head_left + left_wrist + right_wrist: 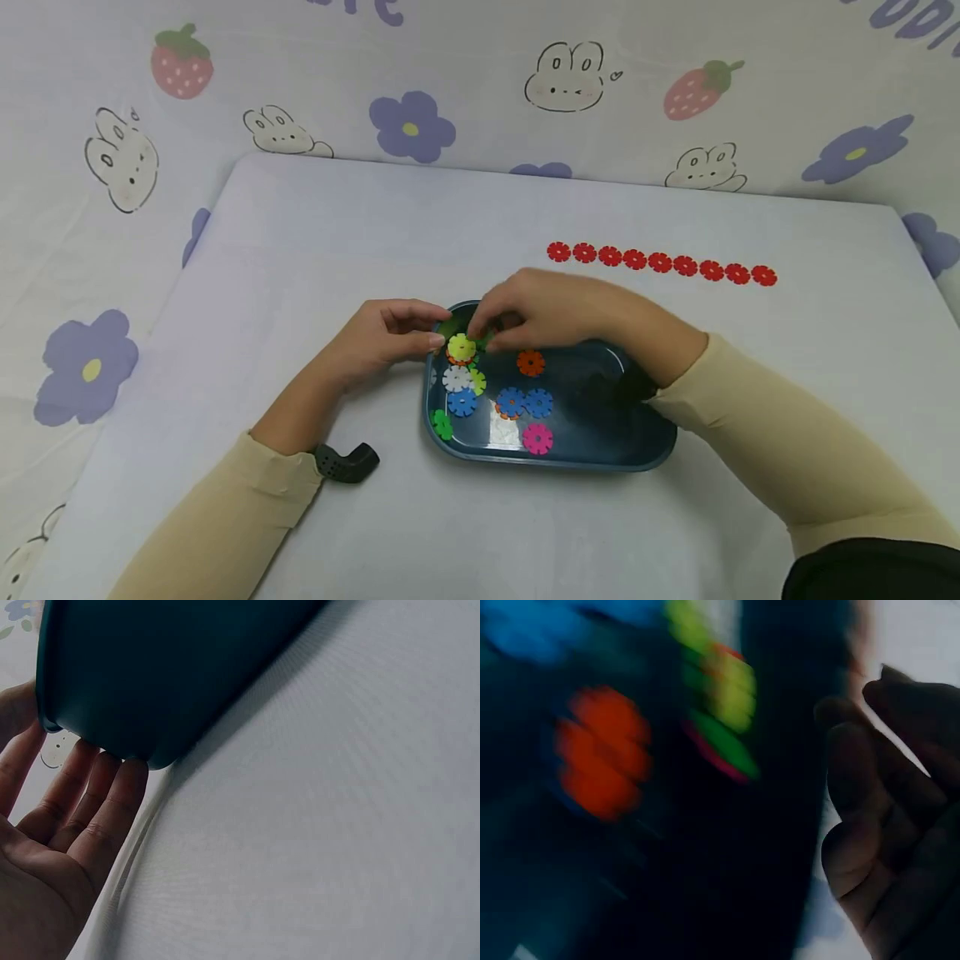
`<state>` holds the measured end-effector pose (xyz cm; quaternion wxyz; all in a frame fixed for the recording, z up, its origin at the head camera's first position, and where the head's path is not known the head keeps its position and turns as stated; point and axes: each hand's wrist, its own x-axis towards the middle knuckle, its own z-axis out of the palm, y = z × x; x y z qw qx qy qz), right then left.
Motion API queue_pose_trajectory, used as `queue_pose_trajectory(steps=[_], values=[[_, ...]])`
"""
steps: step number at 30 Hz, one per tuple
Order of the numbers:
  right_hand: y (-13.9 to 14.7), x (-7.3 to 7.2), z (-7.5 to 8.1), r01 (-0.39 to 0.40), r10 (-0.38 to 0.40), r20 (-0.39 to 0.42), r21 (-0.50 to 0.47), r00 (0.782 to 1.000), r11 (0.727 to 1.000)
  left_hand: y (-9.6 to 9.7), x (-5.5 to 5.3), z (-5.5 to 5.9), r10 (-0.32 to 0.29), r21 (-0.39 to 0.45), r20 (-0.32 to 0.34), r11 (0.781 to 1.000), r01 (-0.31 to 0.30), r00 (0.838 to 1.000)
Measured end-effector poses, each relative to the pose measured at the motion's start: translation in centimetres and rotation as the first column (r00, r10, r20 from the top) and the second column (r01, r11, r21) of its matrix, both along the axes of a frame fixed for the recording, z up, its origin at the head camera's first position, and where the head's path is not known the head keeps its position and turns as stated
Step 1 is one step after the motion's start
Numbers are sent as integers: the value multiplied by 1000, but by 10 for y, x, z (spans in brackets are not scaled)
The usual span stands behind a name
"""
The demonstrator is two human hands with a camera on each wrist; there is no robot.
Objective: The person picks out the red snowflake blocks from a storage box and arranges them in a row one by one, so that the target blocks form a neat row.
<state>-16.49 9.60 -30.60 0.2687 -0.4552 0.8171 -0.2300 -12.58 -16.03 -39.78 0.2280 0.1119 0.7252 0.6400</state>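
A dark blue-green oblong tray (480, 454) holds several notched plastic snowflake discs. My left hand (382, 337) grips the tray's left end, and in the left wrist view its fingers (124, 787) press against the tray's outer wall. Over the tray's back left corner reaches my right hand (547, 308), thumb and fingers bent downward and parted. The right wrist view shows nothing between its fingertips. Closest to it lie a yellow disc (461, 348) on an orange one and a green disc (724, 746) beside them. White, blue, orange, green and pink discs (537, 438) lie around the tray.
Behind the tray, several red snowflake discs (660, 262) form a straight row on the white tabletop (360, 225). A black wrist-worn device (348, 463) shows beside my left sleeve. A cloth printed with bunnies, strawberries and flowers (412, 127) hangs behind the table.
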Motion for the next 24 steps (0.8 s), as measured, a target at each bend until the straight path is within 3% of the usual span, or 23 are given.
queue_pose_trajectory(steps=[5, 12, 16, 24], values=[[-16, 11, -28, -32, 28, 29, 149, 999, 988, -1, 0, 0, -6, -5, -12, 1000, 6, 1000], [-14, 13, -30, 48, -50, 8, 124, 999, 991, 0, 0, 0, -2, -16, -9, 1000, 2, 1000], [-14, 14, -33, 49, -44, -37, 172, 998, 984, 0, -1, 1, -1, -24, -6, 1000, 1, 1000], [-24, 23, -46, 127, -76, -176, 301, 981, 945, 0, -1, 0, 1, -31, -1, 1000, -1, 1000]])
